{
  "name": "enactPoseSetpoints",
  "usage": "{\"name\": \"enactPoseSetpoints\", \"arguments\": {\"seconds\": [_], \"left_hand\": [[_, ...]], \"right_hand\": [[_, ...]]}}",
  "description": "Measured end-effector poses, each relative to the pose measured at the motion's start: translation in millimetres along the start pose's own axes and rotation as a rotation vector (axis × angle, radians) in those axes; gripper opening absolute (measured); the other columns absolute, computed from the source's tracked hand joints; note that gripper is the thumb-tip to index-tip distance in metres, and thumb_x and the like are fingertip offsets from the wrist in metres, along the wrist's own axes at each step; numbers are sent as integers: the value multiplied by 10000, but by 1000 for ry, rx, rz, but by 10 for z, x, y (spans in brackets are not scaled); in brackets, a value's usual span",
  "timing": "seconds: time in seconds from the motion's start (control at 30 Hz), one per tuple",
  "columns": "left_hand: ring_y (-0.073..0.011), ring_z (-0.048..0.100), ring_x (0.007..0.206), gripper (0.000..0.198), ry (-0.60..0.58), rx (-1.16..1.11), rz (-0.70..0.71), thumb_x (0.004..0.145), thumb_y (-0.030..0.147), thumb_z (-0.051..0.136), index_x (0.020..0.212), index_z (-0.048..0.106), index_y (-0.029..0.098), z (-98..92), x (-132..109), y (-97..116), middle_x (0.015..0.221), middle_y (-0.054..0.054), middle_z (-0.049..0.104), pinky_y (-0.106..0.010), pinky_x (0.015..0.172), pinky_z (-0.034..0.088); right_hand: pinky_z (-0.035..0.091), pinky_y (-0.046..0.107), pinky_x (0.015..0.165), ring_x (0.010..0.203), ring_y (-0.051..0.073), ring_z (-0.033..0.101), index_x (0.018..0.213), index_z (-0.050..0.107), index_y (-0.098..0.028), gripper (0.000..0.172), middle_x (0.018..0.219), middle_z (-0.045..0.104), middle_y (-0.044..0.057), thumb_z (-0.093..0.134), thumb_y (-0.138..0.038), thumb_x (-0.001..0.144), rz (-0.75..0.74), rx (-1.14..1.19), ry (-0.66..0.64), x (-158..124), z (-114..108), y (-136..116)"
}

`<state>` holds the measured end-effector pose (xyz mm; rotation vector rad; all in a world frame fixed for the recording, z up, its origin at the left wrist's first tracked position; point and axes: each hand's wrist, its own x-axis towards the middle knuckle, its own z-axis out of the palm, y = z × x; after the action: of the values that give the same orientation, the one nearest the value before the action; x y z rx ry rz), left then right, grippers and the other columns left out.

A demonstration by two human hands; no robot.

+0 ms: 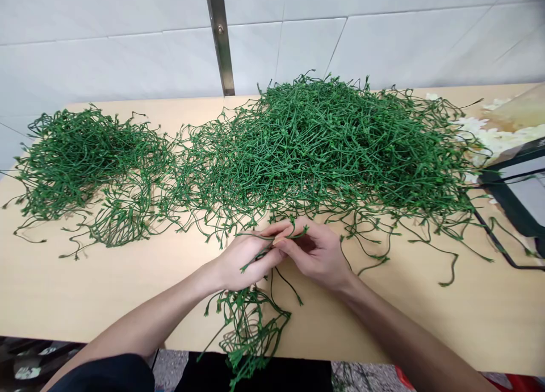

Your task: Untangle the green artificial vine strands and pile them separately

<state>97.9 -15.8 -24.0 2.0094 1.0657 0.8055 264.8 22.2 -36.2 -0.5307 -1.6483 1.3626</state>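
Observation:
Both hands meet in front of the large heap of thin green artificial stems. My left hand is closed around a few green stems, whose ends poke out near its thumb. Pinched at the fingertips, my right hand touches the left fingers and grips the end of a stem with a small budded tip. Below the left hand, a loose bunch of green stems hangs over the table's front edge. How many stems sit inside the hands is hidden by the fingers.
A smaller stem pile lies at the left of the pale wooden table. White artificial petals and a black-framed object are at the right. A metal strip runs down the tiled wall behind.

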Motion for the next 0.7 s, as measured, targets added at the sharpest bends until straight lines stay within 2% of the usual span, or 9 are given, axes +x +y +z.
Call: {"name": "enactPoseSetpoints", "arguments": {"seconds": [0.1, 0.23, 0.33, 0.47, 0.6, 0.7], "left_hand": [[-204, 693, 946, 370, -3, 16, 4, 980, 270, 394, 691, 606, 180, 4, -9, -13, 800, -61, 696, -298, 820, 581], [-212, 687, 1034, 328, -5, 49, 55, 991, 232, 368, 857, 660, 165, 11, -22, -54, 970, -90, 740, -339, 915, 563], [-221, 662, 1113, 328, 27, 65, 102, 990, 227, 374, 855, 666, 164, 22, -10, -72, 1006, -108, 736, -333, 923, 563], [-191, 712, 958, 298, 47, 46, 157, 976, 158, 388, 857, 661, 148, 34, 32, -61, 928, -104, 748, -293, 832, 590], [-186, 716, 929, 227, 139, 66, 265, 947, 118, 419, 940, 645, 140, 28, 49, -50, 970, -116, 747, -273, 777, 589], [-171, 695, 755, 264, 95, 86, 184, 927, 88, 398, 800, 619, 156, 23, 35, -62, 792, -70, 720, -263, 655, 562]], "right_hand": [[610, 297, 685, 794, 161, 721, 818, 635, -210, 77, 882, 753, 47, 633, -211, 895, -48, -30, -13, 14, -12, -11], [600, 304, 685, 798, 161, 704, 833, 622, -208, 82, 885, 734, 52, 610, -236, 909, 23, -26, -14, -6, -4, -9], [578, 277, 569, 666, 145, 666, 821, 602, -210, 125, 807, 704, 41, 591, -285, 920, 111, -48, 34, -41, 15, -3], [532, 238, 422, 509, 130, 626, 874, 597, -214, 120, 694, 677, 16, 577, -317, 933, 194, -23, 47, -66, 39, 8], [558, 203, 431, 531, 104, 659, 924, 549, -225, 77, 900, 719, 40, 547, -296, 955, 167, 121, 35, -63, 66, 31], [535, 162, 415, 496, 61, 635, 881, 500, -223, 88, 1011, 706, 45, 517, -229, 967, 112, 111, 53, -61, 86, 39]]}}
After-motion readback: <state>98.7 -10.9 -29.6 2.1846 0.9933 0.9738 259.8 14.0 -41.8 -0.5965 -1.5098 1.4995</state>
